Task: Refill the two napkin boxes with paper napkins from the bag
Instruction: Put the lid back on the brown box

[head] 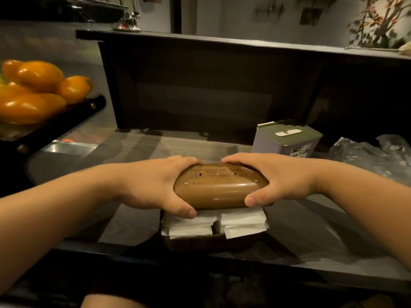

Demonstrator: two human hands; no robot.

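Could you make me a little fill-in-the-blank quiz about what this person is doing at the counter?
1. Both hands, left and right, hold the brown ____ above the napkins.
2. The napkins in the box are ____ in colour.
3. The fruit on the left is ____.
4. The second box stands to the ____ of the hands.

Missing words: lid; white; orange; right

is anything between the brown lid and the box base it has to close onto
Yes. The white napkins stand above the dark base and spill past its front edge, right under the brown lid that the left hand and right hand hold.
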